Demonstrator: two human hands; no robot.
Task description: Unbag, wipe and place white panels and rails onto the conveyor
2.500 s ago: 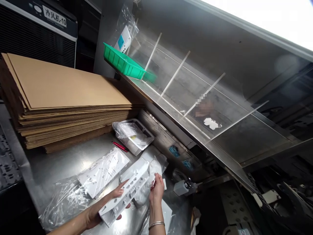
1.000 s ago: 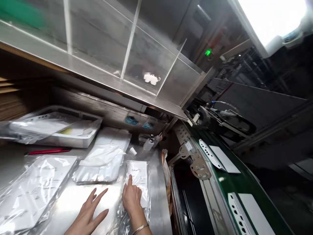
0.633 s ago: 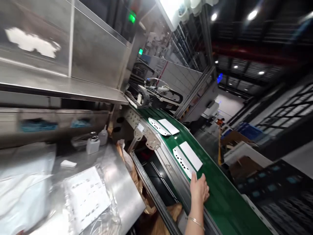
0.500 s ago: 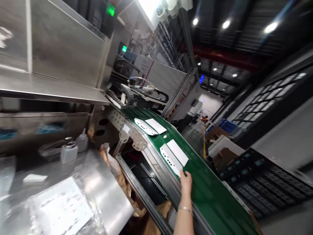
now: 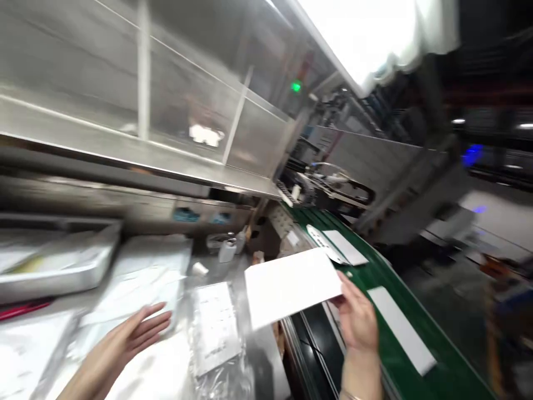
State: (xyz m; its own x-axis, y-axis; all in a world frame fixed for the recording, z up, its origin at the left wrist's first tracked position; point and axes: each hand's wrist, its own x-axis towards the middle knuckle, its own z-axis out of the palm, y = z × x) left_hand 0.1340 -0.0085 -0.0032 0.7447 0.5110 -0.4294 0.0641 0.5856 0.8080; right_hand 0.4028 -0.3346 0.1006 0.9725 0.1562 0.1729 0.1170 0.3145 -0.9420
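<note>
My right hand (image 5: 357,316) grips the right end of a flat white panel (image 5: 291,286), which hangs over the gap between the metal table and the green conveyor belt (image 5: 416,305). My left hand (image 5: 137,333) is held above the table's left part with its fingers stretched and nothing in it. One white plate (image 5: 402,328) lies on the belt right of my right hand. Farther up the belt, a plate with holes (image 5: 322,241) lies beside a plain white one (image 5: 345,247). Clear plastic wraps a printed white piece (image 5: 216,322) on the table.
A white tray (image 5: 58,278) and a red pen-like object (image 5: 25,308) are at the left. Small white bottles (image 5: 227,250) stand at the table's back, below a metal shelf (image 5: 145,161). A machine (image 5: 333,189) sits at the belt's far end.
The view has swung left. My right hand has lifted a panel off the belt and carried it left; its neighbouring plate stays on the belt. My left hand has come into view.
</note>
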